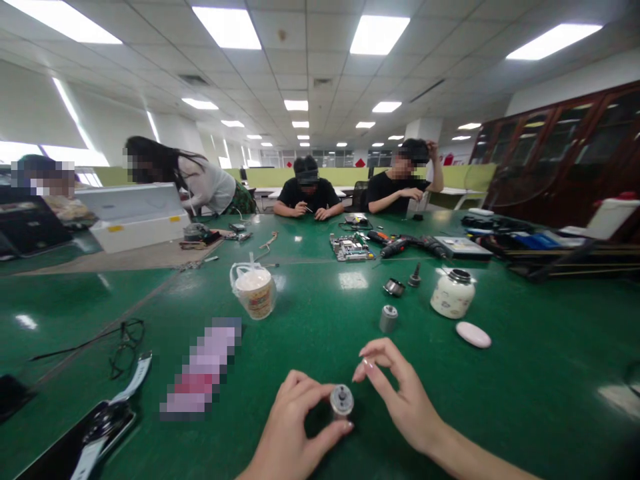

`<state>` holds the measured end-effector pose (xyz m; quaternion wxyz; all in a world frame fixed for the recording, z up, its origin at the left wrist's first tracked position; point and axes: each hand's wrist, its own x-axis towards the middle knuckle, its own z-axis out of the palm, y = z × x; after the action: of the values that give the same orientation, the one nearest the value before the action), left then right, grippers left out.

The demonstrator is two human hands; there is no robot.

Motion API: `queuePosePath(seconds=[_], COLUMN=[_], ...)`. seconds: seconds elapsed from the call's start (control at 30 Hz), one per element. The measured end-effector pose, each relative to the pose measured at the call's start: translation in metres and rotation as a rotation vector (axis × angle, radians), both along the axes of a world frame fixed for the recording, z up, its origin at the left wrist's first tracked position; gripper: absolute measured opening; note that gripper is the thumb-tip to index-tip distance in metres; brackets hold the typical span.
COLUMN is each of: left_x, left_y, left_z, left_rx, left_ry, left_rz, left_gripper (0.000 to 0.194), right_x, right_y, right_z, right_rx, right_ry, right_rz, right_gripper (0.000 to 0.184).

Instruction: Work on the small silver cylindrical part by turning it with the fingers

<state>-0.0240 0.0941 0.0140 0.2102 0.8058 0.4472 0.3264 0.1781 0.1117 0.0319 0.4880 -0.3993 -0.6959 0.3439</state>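
Between the thumb and fingers of my left hand (299, 423) is a small metal cylinder (343, 401) that looks like an electric motor, its round end facing up. To the right of it, my right hand (397, 390) hovers with thumb and fingers apart, holding nothing and not touching the cylinder. Just beyond the right hand, a second grey metal cylinder (389, 320) stands upright on the green table (310, 333). Behind that lie a dark metal ring-shaped part (394, 287) and a small dark stepped part (415, 275).
A cream jar (453, 295) and a pale oval object (473, 335) are at right. A bagged cup (255, 292) stands left of centre. Watch (107, 420) and glasses (127, 340) lie far left. Farther back are a circuit board (351, 247), power drills (395, 245) and several people.
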Motion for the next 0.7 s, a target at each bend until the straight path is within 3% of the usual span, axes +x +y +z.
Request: queuePosePath(seconds=[0.1, 0.2, 0.27, 0.33, 0.47, 0.7], left_x=[-0.003, -0.005, -0.006, -0.007, -0.006, 0.001], left_y=[0.000, -0.001, -0.003, -0.005, -0.004, 0.006], left_z=[-0.005, -0.006, -0.004, -0.002, 0.000, 0.007], left_rx=[0.048, 0.134, 0.180, 0.217, 0.284, 0.242], left_ry=[-0.027, -0.102, -0.120, -0.107, -0.093, -0.132], left_rz=[-0.007, 0.009, -0.004, -0.033, -0.036, -0.008], left_gripper=[0.037, 0.054, 0.047, 0.037, 0.036, 0.016], right_x=[0.003, 0.002, 0.001, -0.002, -0.006, -0.008], right_y=[-0.001, -0.006, -0.009, -0.012, -0.013, -0.010], right_z=[-0.009, -0.014, -0.015, -0.015, -0.015, -0.015], right_rx=[-0.023, -0.060, -0.068, -0.058, -0.035, -0.034], right_ry=[-0.008, -0.102, -0.163, -0.189, -0.199, -0.216], right_rz=[0.129, 0.267, 0.289, 0.276, 0.243, 0.216], right_gripper=[0.018, 0.044, 0.054, 0.052, 0.042, 0.030])
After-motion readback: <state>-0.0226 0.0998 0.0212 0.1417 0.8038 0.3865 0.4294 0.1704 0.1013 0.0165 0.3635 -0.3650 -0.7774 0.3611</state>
